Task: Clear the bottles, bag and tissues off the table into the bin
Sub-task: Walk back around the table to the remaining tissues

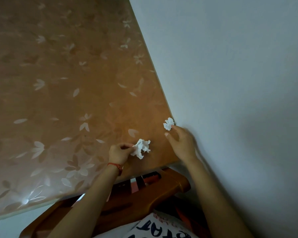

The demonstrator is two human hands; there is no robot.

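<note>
Crumpled matt paper tissues [141,148] on a glossy, smooth plastic-covered table [58,83]; polished wooden chair [144,194].

Table [62,79] is warm orange-brown w/ a glossy cover printed in pale whitish leaf & petal shapes, scattered all over. Both crumpled tissues are plain white: one [141,148] near the table's front edge, the other [169,123] by the wall side. Wall [230,66] is pale grey-blue, no pattern. Chair [144,194] below is reddish-brown wood. Bracelet [116,166] on the left wrist is red. Shirt [155,227] is white w/ dark navy lettering.
</note>
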